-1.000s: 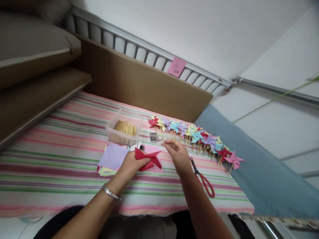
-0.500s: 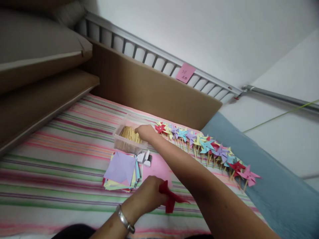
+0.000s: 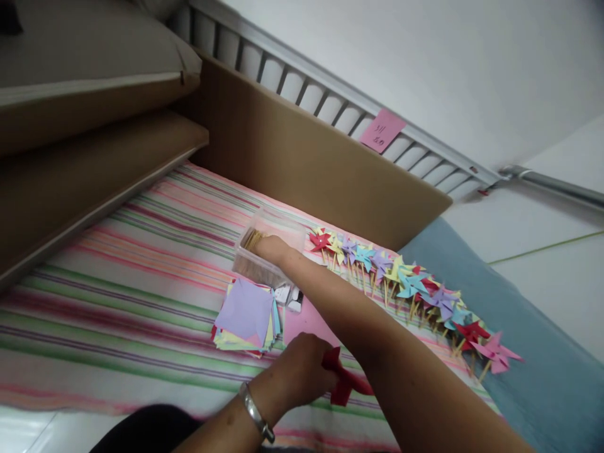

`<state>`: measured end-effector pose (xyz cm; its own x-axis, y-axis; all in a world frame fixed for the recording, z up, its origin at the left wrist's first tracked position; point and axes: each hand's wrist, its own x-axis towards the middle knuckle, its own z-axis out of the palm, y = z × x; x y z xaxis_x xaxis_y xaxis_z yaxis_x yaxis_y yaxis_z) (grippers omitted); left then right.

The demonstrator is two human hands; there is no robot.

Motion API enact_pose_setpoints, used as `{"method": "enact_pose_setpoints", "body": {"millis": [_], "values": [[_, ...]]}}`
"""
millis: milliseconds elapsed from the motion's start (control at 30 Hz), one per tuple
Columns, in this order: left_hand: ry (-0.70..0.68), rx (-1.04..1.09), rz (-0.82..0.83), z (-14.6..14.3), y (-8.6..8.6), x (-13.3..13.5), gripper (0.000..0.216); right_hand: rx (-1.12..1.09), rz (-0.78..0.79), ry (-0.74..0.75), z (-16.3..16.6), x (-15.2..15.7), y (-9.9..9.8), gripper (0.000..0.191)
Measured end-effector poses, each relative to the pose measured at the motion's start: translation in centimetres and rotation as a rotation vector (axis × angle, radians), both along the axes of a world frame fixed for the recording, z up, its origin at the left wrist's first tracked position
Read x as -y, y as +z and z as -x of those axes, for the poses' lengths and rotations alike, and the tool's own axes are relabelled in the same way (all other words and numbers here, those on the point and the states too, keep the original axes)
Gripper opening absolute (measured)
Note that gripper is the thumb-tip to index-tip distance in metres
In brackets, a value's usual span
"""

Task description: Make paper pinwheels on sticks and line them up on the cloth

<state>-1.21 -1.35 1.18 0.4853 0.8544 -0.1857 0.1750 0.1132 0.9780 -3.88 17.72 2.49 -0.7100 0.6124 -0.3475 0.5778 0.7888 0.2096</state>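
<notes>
My left hand, with a silver bracelet at the wrist, is closed on a red paper pinwheel above the striped cloth. My right hand reaches down into a clear plastic box of thin wooden sticks. Its fingers are hidden among the sticks and the box wall, so I cannot see what they grip. In front of the box lies a stack of coloured paper squares, lilac on top. Beside it are small white containers and a pink sheet, partly covered by my right forearm.
Finished pinwheels on sticks stretch in a row along the right side. A brown board stands at the back before a railing bearing a pink note. Folded padded panels rise at the left; blue fabric lies right.
My right hand has gone deeper into the box of sticks. My left hand still holds the red pinwheel. The whole view has shifted, so things appear farther right.
</notes>
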Motion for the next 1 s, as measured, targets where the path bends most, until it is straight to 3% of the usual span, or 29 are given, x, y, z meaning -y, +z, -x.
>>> {"method": "enact_pose_setpoints", "body": {"millis": [233, 400, 500, 633, 667, 767, 833, 900, 1000], "values": [[0.044, 0.014, -0.021, -0.3, -0.5, -0.1, 0.013, -0.053, -0.059, 0.035, -0.6, 0.3, 1.0, 0.025], [0.067, -0.013, -0.068, -0.6, -1.3, -0.3, 0.014, -0.127, -0.152, 0.071, -1.9, 0.2, 3.9, 0.027], [0.067, 0.014, -0.074, -0.6, -1.7, -0.5, 0.015, -0.215, -0.189, 0.055, -4.5, 1.0, 6.7, 0.026], [0.059, 0.12, -0.115, -0.2, -1.7, -0.9, 0.015, -0.542, -0.102, -0.123, -10.4, 4.7, 8.7, 0.026], [0.075, 0.14, -0.124, -0.1, -1.6, -1.0, 0.015, -0.589, -0.08, -0.155, -12.0, 6.1, 8.5, 0.026], [0.074, 0.206, -0.112, 0.2, -1.0, -1.2, 0.014, -1.146, 0.323, -0.477, -16.2, 10.8, 6.9, 0.027], [0.084, 0.235, -0.104, 0.6, -0.5, -1.1, 0.014, -1.425, 0.489, -0.644, -18.0, 13.6, 5.3, 0.035], [0.123, 0.264, -0.127, 1.0, 0.2, -0.8, 0.013, -1.593, 0.578, -0.773, -19.0, 15.9, 4.0, 0.04], [0.147, 0.263, -0.239, 1.4, 1.2, -0.2, 0.011, -1.676, 0.592, -0.889, -19.2, 18.3, 3.3, 0.033]]}}
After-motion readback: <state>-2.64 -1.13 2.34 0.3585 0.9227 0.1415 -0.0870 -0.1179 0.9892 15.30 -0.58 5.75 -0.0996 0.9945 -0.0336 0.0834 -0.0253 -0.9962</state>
